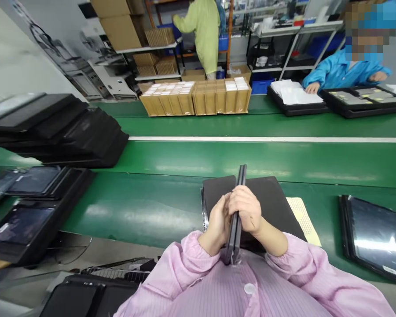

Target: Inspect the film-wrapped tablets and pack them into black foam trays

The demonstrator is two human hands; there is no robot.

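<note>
glare streaks the right-hand screen (378, 231); left edge seems blurred.

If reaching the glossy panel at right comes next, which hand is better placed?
Probably the right hand: it is nearer the glossy panel, its forearm on that side. The left hand is left of the dark slabs that both hands hold.

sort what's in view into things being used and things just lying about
Likely in use:
two thin dark slabs, upright between the left hand and right hand
black mat beneath

Apparently lying about:
stacked black trays, left
glossy dark panels, right
brown divided boxes, far side
</note>
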